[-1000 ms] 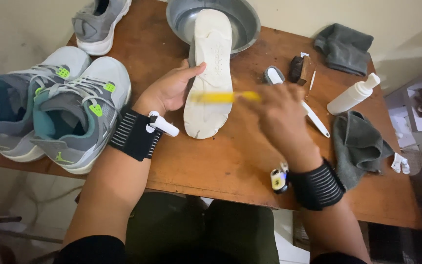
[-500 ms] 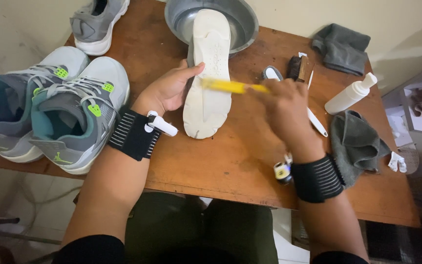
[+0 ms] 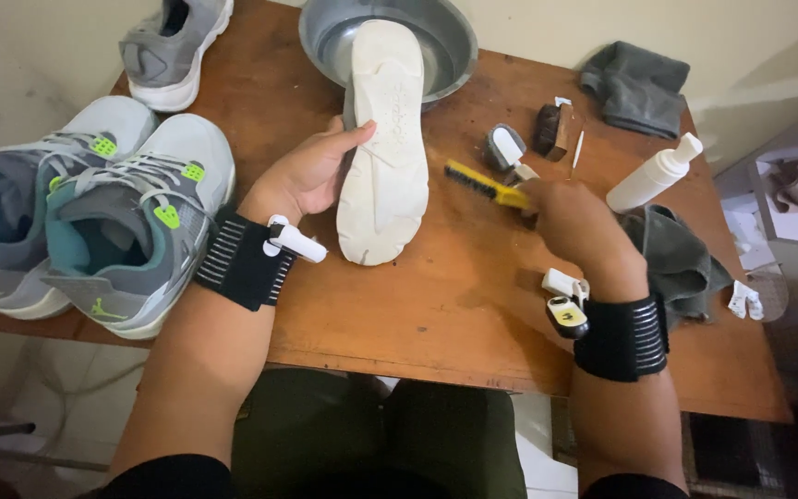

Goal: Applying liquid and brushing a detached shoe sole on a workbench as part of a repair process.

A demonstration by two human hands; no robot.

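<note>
Wooden worktop (image 3: 473, 305) seen from above, with both hands at a shoe turned sole-up. The white-soled shoe (image 3: 385, 148) lies upside down, its toe resting over the rim of a grey metal basin (image 3: 445, 55) and its heel on the worktop. The left hand (image 3: 311, 176) is closed on the shoe's left edge, thumb lying across the sole. The right hand (image 3: 570, 217) is closed around the handle of a yellow brush (image 3: 487, 185), whose bristled head lies just to the right of the sole; whether it touches the sole cannot be told. Each wrist carries a black band with a small white device attached.

To the left, a pair of grey and teal sneakers with green lace tabs (image 3: 94, 222) stands upright at the worktop's edge, and a single grey shoe (image 3: 173, 46) stands at the far left corner. To the right lie a white bottle (image 3: 653, 176) on its side, a grey cloth (image 3: 639, 83) near the wall, a second grey cloth (image 3: 681, 259) beside the right wrist, and small brushes (image 3: 528, 143) behind the right hand.
</note>
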